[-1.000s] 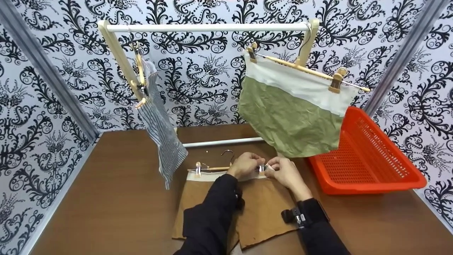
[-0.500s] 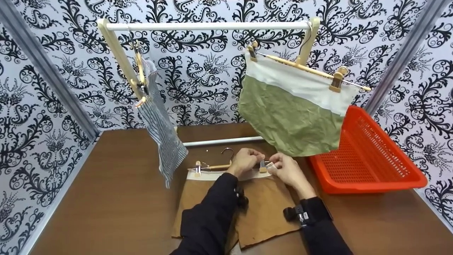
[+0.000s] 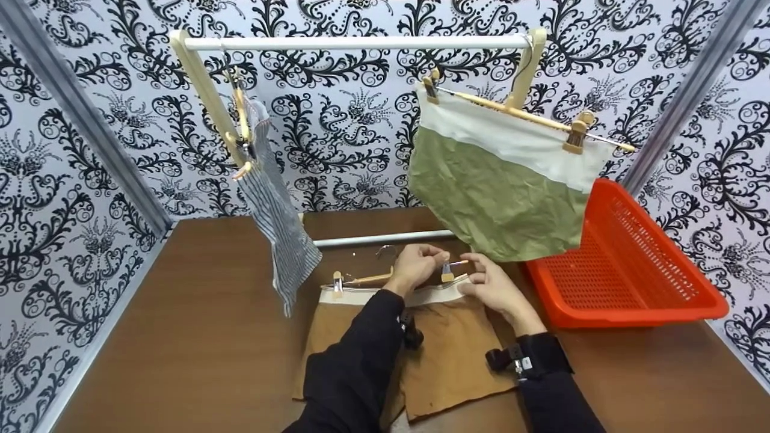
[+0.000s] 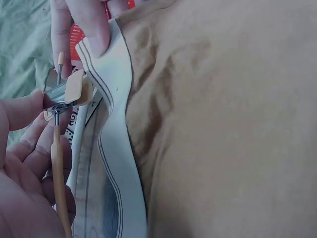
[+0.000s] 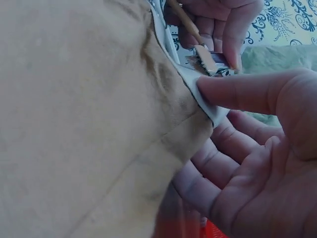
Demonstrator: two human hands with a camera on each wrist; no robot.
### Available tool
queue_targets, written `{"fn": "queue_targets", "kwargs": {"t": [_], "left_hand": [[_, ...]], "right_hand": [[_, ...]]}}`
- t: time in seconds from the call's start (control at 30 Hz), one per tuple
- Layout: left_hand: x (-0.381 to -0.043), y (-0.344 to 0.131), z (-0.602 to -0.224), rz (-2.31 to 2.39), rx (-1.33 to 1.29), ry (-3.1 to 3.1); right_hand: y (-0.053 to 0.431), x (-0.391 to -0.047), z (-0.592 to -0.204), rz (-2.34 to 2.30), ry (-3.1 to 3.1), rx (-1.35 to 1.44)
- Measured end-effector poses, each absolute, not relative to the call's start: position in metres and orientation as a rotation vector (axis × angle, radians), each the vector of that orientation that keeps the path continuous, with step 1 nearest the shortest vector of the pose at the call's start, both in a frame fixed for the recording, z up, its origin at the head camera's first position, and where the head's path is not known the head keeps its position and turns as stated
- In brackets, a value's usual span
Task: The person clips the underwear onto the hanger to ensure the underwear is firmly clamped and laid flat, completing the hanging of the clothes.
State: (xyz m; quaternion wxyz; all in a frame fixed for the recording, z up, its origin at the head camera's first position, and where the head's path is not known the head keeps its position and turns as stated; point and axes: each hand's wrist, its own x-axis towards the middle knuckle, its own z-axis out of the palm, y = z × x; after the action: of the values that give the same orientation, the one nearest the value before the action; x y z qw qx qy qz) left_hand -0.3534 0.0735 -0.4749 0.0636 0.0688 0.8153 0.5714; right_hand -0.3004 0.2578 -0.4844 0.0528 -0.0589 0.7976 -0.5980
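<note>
Brown shorts [image 3: 451,355] with a white waistband [image 4: 119,74] lie on the table. A wooden hanger [image 3: 370,279] lies along the waistband, its left clip [image 3: 337,284] on the cloth. My left hand [image 3: 415,267] pinches the right clip [image 4: 74,89] between thumb and fingers, and the hanger bar passes across those fingers. This clip stands just off the waistband, apart from it in the left wrist view. My right hand [image 3: 496,294] pinches the waistband's right corner, thumb on top in the right wrist view, fingers behind. The left forearm covers part of the shorts.
A rack with a white rail [image 3: 355,42] stands behind. Striped cloth [image 3: 274,222] hangs at its left on a clip hanger, a green cloth with a white band [image 3: 499,192] at its right. A red basket [image 3: 637,317] is on the right.
The right clip has come off the waistband and risen slightly in my left hand. My right hand has shifted a little to the right and pinches the waistband corner, lifting it.
</note>
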Motion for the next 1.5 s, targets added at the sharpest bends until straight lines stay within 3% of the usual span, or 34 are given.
{"fn": "queue_targets", "kwargs": {"t": [0.83,1.17,1.5], "left_hand": [[-0.3543,0.0707,-0.469,1.824,0.246,2.386],[-0.3511,0.0709,-0.47,1.692,0.275,2.494],[-0.3486,0.0705,-0.476,1.509,0.316,2.619]], "right_hand": [[0.2556,-0.3089,-0.4878,-1.856,2.428,-0.055],[0.2513,-0.3073,-0.4834,-1.97,2.44,0.078],[0.2521,-0.3059,-0.4851,-1.909,2.499,0.039]]}}
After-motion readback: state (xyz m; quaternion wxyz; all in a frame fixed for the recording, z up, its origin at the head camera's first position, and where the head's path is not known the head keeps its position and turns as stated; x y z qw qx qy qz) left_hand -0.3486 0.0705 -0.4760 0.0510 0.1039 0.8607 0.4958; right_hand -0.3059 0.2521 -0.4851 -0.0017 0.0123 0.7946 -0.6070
